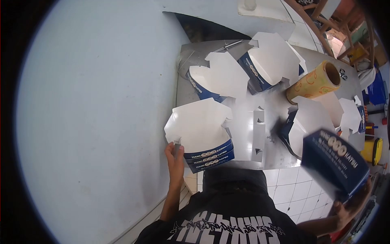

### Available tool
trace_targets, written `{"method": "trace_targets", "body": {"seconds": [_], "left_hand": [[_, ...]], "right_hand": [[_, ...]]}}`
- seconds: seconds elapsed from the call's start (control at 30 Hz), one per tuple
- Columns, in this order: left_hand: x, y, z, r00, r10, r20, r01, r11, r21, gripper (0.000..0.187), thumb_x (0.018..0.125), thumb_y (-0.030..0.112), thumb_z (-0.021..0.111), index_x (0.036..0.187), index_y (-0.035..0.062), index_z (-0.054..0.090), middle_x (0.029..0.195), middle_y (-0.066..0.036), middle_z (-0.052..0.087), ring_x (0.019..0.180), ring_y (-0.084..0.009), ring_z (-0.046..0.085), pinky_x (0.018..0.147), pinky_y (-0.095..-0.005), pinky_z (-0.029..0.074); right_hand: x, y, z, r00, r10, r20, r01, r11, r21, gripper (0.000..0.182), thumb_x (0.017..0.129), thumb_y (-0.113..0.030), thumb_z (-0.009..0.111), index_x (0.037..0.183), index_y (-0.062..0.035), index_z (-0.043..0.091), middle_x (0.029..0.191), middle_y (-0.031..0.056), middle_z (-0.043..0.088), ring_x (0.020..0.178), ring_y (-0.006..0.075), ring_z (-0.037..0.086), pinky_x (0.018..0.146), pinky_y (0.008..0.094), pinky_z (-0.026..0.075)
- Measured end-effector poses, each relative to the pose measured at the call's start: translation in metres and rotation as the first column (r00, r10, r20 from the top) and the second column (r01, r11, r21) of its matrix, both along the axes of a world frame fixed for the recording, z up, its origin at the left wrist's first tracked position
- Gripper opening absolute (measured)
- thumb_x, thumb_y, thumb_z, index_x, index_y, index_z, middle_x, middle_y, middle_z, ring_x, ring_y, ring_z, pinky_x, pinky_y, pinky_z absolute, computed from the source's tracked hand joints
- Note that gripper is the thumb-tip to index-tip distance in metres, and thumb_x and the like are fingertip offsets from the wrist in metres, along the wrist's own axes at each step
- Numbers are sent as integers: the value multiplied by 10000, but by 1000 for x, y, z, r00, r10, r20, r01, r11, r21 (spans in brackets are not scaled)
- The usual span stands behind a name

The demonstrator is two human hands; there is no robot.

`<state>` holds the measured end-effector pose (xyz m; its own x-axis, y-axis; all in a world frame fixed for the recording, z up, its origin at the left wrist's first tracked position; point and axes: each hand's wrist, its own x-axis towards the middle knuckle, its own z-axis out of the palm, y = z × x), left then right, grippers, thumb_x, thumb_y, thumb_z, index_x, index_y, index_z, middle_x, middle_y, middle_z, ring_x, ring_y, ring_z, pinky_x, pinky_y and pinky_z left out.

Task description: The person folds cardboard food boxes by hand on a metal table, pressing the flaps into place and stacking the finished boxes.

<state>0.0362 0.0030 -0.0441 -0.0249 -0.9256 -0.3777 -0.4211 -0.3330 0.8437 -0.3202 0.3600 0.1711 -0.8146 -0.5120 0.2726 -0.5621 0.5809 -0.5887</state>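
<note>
My left hand point(174, 158) grips the left corner of a stack of food boxes point(209, 156), its fingers closed around a small side tab. The stack stands at the near left edge of the metal table; the boxes are dark blue outside, white inside, and nested with the top one open. At the lower right, my right hand point(345, 211) holds up a blue food box point(335, 162) by its base and side. That box is tilted, its printed side facing up, and slightly blurred. Some fingers of the right hand are hidden behind it.
More open food boxes point(223, 73) stand at the back of the metal table point(239, 134), others at the right. A large roll of film point(310, 85) stands tilted among them. A flat white card strip point(258, 134) lies mid-table. Scissors point(343, 74) lie at the far right. A wall point(93, 114) bounds the left.
</note>
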Motion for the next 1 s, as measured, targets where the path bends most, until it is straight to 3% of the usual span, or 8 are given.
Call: {"method": "trace_targets", "body": {"seconds": [0.13,0.3,0.37,0.43,0.5,0.67,0.8,1.0], "left_hand": [[16,5,-13,970,172,-173,-68,872,485,913,862,692,534,1498,111,232,1516,-191,260,1411,-401,219,994,-725,270],[19,3,-15,930,182,-320,48,801,597,900,897,674,500,1539,128,183,1523,-194,243,1402,-409,239,975,-732,335],[19,4,-20,937,186,-296,22,814,581,896,892,652,534,1541,141,186,1515,-185,251,1389,-399,257,945,-731,371],[18,6,-18,916,190,-352,51,817,574,925,883,620,562,1549,141,134,1544,-180,171,1399,-432,208,947,-756,322],[21,5,-22,898,185,-400,88,814,574,934,880,579,580,1554,142,104,1558,-175,134,1401,-450,185,946,-764,303],[29,15,-32,861,209,-464,105,820,563,872,872,436,598,1544,125,137,1540,-163,207,1405,-400,230,1016,-673,329],[54,30,-43,697,199,-689,81,933,351,760,858,301,570,1492,73,218,1462,-151,376,1370,-289,359,1121,-487,319],[45,28,-37,717,208,-665,29,945,327,715,863,85,563,1490,70,219,1427,-144,415,1324,-290,429,1098,-451,378]], "right_hand": [[-12,-94,-25,914,246,-321,-309,938,-160,990,610,-342,891,1407,-52,381,1381,177,466,1311,340,440,1080,484,385],[22,-210,-44,934,273,-232,-179,917,356,726,725,-11,776,1374,-51,453,1437,175,450,1382,333,394,1145,424,294],[42,-215,-85,909,375,-181,-365,927,85,762,695,-95,846,1361,-102,475,1393,205,473,1330,366,439,1073,466,361],[64,-215,-134,785,556,274,-553,828,-96,688,770,-171,818,1362,-84,477,1354,206,519,1234,348,534,1006,424,422],[88,-247,-159,388,362,848,-489,860,-143,656,889,-363,712,1388,-31,445,1307,187,561,1136,308,591,935,396,475],[120,-269,-234,-54,74,996,-358,930,-88,810,940,-557,544,1488,-20,285,1412,230,438,1289,333,454,992,459,454],[147,-244,-241,266,466,844,-482,823,-302,910,849,-433,724,1458,60,260,1389,269,423,1280,369,456,1083,414,369],[156,-237,-182,434,696,573,-650,682,-336,1109,668,-273,905,1473,22,202,1443,245,349,1363,368,368,1139,428,303]]}}
